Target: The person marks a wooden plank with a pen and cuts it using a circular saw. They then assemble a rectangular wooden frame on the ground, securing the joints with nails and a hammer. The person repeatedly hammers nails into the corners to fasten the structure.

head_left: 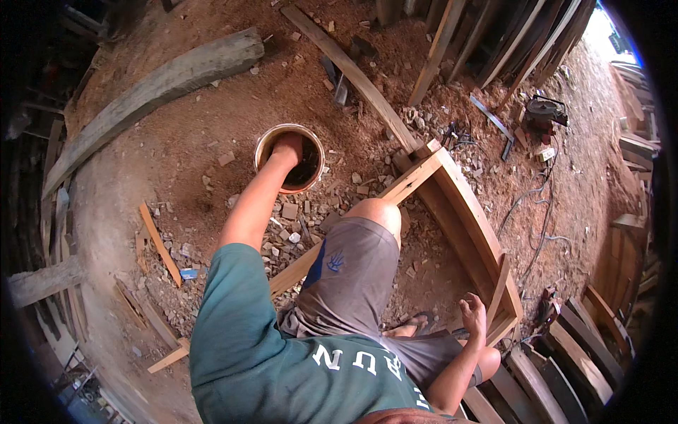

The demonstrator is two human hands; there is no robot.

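Observation:
My left hand [288, 147] reaches down into a round bucket [322, 164] with a pale rim. Its fingers are hidden inside, so what they touch does not show. The bucket's inside looks dark. Beside my right knee is my right hand [474, 314], raised with loosely bent fingers and nothing visible in them. It is close to a short wooden piece [500, 286] at the near end of a wooden frame. The frame's long side board [472, 212] bends away to the far corner, where a crosspiece [417, 178] meets it. My left leg lies over a board [296, 272].
Wood chips and offcuts [289, 210] litter the ground around the bucket. A thick curved timber [169, 88] lies at far left. A circular saw [545, 112] with a trailing cable [542, 212] sits at far right. Planks [487, 42] lean at the back; more boards [579, 360] lie at near right.

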